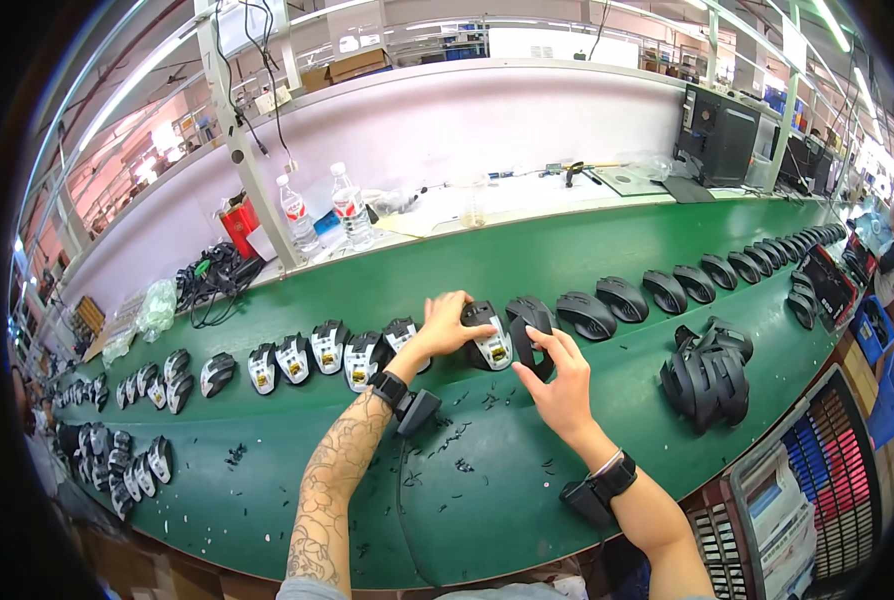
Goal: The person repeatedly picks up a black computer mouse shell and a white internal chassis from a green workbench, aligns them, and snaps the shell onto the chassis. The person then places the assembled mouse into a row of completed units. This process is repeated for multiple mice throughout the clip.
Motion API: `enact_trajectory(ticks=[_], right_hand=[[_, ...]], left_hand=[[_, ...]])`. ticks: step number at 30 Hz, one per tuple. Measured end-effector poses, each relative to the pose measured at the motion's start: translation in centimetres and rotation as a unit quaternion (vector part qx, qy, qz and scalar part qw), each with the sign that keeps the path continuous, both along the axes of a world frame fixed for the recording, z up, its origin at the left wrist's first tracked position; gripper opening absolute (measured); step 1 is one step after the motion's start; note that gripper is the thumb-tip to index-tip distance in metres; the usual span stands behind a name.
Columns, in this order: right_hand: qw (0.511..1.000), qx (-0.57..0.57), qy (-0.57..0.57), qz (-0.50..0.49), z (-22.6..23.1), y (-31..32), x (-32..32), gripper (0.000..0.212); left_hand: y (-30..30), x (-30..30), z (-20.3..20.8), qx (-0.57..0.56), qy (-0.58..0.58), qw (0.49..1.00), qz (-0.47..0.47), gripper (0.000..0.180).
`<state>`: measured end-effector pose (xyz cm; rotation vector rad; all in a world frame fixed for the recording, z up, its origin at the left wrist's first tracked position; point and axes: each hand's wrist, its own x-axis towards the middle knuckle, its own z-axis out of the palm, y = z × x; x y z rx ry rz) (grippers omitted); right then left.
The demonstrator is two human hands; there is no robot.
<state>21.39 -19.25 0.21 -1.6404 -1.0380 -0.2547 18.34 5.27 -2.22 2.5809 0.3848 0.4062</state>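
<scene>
My left hand (pixel 445 328) grips a partly open computer mouse (pixel 489 345) from its left side, the thumb lying over it. This mouse has a black front, a pale inside and a small yellow patch. Just right of it, my right hand (pixel 564 388) pinches a curved black mouse cover (pixel 533 345) between thumb and fingers. The cover stands tilted, close beside the open mouse. Behind the cover sits another black mouse (pixel 529 308), partly hidden. Left of my left hand, a row of similar open mice (pixel 365 358) lies on the green bench (pixel 417 275).
Covered black mice (pixel 622 298) line the bench to the right, near a pile of black covers (pixel 707 385). Small black scraps (pixel 464 465) litter the near surface. Water bottles (pixel 350 208) stand on the back shelf; a black crate (pixel 827 490) is at the lower right.
</scene>
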Motion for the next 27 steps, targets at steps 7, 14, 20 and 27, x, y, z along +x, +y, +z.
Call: enact_trajectory(ticks=[7,14,20,27], right_hand=[[0.998,0.049,-0.038,-0.024,-0.7,0.3,0.5,0.045],[0.997,0.041,0.061,0.038,-1.2,0.8,-0.9,0.064],[0.999,-0.014,0.003,0.028,-1.0,0.9,-2.4,0.058],[0.999,-0.022,0.022,0.033,-0.9,0.8,-2.3,0.056]], left_hand=[[-2.9,-1.6,0.3,-0.48,-0.183,0.857,-0.032,0.057],[-5.7,-4.9,0.8,-0.629,-0.169,0.757,0.049,0.036],[-8.9,-6.3,0.6,-0.683,-0.213,0.698,-0.013,0.028],[-9.8,-6.8,1.2,-0.619,-0.169,0.767,-0.018,0.041]])
